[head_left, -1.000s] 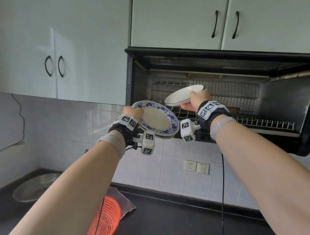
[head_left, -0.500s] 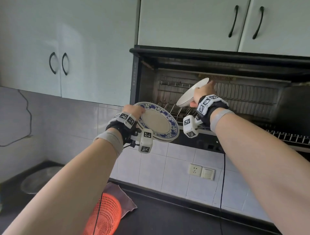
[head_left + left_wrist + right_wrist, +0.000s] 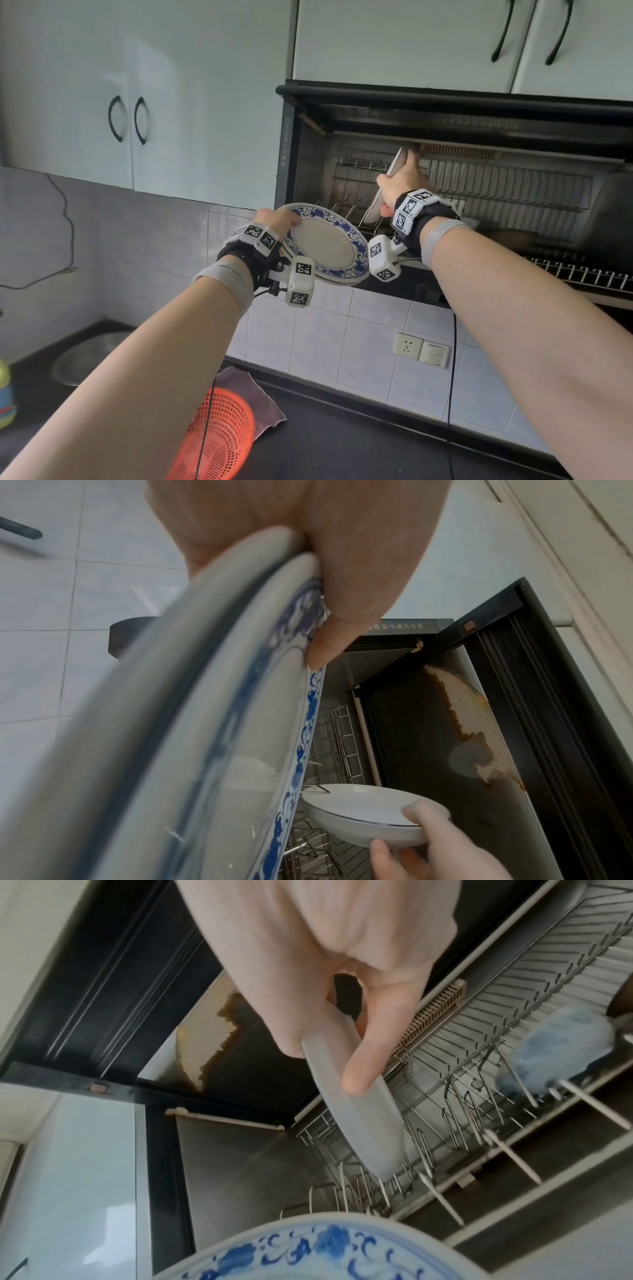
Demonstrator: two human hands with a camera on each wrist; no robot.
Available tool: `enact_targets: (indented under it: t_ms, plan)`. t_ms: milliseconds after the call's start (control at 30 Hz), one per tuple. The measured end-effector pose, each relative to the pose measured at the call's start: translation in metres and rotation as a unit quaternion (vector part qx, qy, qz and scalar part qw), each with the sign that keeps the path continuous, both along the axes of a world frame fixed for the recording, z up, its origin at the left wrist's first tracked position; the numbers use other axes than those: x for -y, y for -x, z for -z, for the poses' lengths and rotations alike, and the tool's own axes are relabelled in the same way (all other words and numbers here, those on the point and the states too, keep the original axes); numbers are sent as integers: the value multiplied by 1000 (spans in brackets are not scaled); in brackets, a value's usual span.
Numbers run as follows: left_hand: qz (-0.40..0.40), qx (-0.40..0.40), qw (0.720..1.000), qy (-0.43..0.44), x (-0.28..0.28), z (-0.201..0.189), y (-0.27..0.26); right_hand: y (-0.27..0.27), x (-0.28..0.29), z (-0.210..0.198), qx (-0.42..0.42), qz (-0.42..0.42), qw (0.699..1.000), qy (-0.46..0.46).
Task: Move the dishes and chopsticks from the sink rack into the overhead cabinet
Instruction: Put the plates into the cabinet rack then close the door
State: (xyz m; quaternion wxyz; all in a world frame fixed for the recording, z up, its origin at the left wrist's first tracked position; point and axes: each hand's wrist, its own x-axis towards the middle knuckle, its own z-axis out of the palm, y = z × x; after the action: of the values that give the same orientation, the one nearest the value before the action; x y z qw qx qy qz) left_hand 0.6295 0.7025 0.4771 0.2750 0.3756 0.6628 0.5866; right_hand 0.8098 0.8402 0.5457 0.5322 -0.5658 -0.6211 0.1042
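My left hand [image 3: 277, 222] grips the rim of two stacked plates, the top one a blue-patterned plate [image 3: 325, 246], held tilted just below and in front of the open overhead cabinet [image 3: 445, 113]. In the left wrist view my thumb [image 3: 342, 601] presses on the blue-patterned plate [image 3: 240, 723]. My right hand [image 3: 400, 181] pinches a plain white plate [image 3: 373, 209] by its upper rim. The white plate [image 3: 363, 1118] stands nearly on edge, its lower rim among the prongs of the wire rack [image 3: 455, 1137] at the cabinet's left end. I see no chopsticks.
A blue-patterned dish [image 3: 561, 1053] sits further right in the rack. On the dark counter below lie an orange colander [image 3: 215, 442] on a cloth [image 3: 260, 397] and a metal basin [image 3: 85, 356]. Closed cabinet doors [image 3: 126, 120] hang to the left, and a wall socket [image 3: 407, 347] sits below.
My right hand has carried the white plate up and into the cabinet, tipping it from nearly flat to on edge in the rack. The left hand and its plates have barely moved.
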Motion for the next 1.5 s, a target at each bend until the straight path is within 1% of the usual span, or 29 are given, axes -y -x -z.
enact_targets:
  t_ms: [67, 133, 233, 333, 433, 567, 667, 700, 733, 800, 833, 867, 933, 1000, 1067, 1133, 1233, 1333, 1400, 1500]
  plan:
    - [3, 11, 1000, -8, -1, 4, 2, 2, -4, 9, 14, -1, 1000, -1]
    - [5, 20, 1000, -17, -4, 5, 4, 1, -6, 12, 8, -3, 1000, -5]
    - [14, 21, 1000, -17, -10, 8, 9, 1, -8, 10, -10, -37, 999, 30]
    - [20, 33, 999, -21, -13, 11, 12, 3, -7, 13, -16, -53, 998, 35]
    - [28, 43, 998, -24, -12, 11, 13, 4, -11, 20, 12, -84, 995, 53]
    - [29, 40, 999, -22, -9, 8, 12, 0, -9, 15, 26, -121, 989, 86]
    - [29, 47, 998, -22, -10, 9, 13, -4, -5, 18, -8, -164, 979, 125]
    - [31, 56, 998, -24, -13, 11, 14, -4, -4, 22, -21, -165, 978, 128]
    - [36, 63, 997, -23, -13, 13, 15, -5, -2, 26, -21, -149, 982, 114]
    - [45, 79, 996, -19, -19, 21, 19, -9, 2, 33, 3, -90, 995, 52]
    - [47, 88, 995, -20, -19, 24, 20, -11, 4, 34, 24, -74, 996, 32]
    - [46, 98, 994, -23, -15, 25, 18, -13, 9, 35, 51, -81, 995, 37]
    - [42, 117, 992, -34, -6, 26, 16, -15, 19, 36, 107, -131, 980, 100]
    - [41, 128, 989, -53, 1, 27, 15, -15, 30, 39, 162, -175, 957, 164]
    - [41, 137, 987, -70, 7, 27, 12, -17, 41, 45, 194, -190, 946, 180]
    - [34, 138, 987, -81, 10, 31, 11, -19, 48, 54, 181, -192, 948, 178]
    - [36, 126, 989, -69, 12, 41, 10, -26, 57, 66, 115, -193, 959, 172]
    - [36, 129, 987, -91, 18, 54, 5, -33, 72, 77, 80, -190, 966, 155]
    - [33, 98, 987, -119, 29, 55, -3, -36, 83, 84, 62, -190, 969, 146]
    - [18, 52, 985, -163, 32, 57, -7, -42, 98, 90, 39, -213, 961, 170]
